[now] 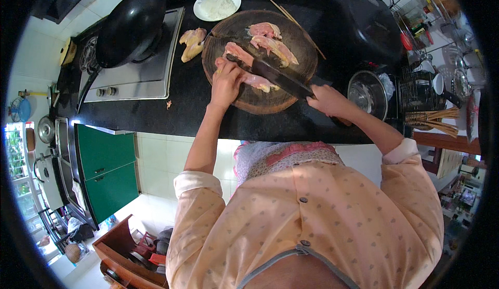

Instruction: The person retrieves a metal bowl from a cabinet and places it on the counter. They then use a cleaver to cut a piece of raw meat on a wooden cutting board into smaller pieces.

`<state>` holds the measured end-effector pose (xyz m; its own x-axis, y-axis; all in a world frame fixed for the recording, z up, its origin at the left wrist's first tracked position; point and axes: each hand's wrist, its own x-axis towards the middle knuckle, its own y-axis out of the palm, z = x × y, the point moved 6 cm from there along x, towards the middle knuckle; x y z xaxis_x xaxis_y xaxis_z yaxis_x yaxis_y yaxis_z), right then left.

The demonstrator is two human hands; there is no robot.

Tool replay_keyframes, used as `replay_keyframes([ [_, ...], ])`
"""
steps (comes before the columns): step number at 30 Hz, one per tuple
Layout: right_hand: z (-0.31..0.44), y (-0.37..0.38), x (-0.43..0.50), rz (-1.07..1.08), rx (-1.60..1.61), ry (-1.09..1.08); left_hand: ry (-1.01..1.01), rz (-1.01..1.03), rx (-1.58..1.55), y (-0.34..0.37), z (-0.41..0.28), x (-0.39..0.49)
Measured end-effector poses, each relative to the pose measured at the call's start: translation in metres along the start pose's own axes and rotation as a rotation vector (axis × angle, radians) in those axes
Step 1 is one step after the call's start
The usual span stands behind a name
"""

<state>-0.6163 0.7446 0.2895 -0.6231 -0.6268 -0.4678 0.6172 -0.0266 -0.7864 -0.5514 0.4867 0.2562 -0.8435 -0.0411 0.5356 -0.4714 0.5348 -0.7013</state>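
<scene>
A round wooden chopping board (265,103) lies on the black counter. My right hand (329,101) grips the handle of a dark cleaver (282,77), whose blade reaches left across the board between raw chicken pieces. With bent fingers, my left hand (226,80) presses on a raw chicken piece (257,82) on the near side of the blade. Another strip of chicken (238,53) lies just beyond the blade's tip. Farther back on the board are two more raw pieces, one pink (265,30) and one long with yellowish skin (276,49).
Raw chicken wings (193,45) lie left of the board. Behind it stands a white plate (198,10) holding a pale food; chopsticks (298,27) rest at its right edge. A black wok (130,27) sits on the gas stove (144,88). At right is a steel bowl (366,94).
</scene>
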Motion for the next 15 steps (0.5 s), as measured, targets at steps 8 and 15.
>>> replay_keyframes([
  [8,-0.014,0.005,-0.036,-0.02,-0.232,-0.043,0.009,-0.054,0.077,-0.005,0.002,-0.031],
  [15,-0.044,0.007,-0.063,0.009,-0.239,0.021,0.089,-0.041,0.15,-0.015,-0.002,-0.042],
])
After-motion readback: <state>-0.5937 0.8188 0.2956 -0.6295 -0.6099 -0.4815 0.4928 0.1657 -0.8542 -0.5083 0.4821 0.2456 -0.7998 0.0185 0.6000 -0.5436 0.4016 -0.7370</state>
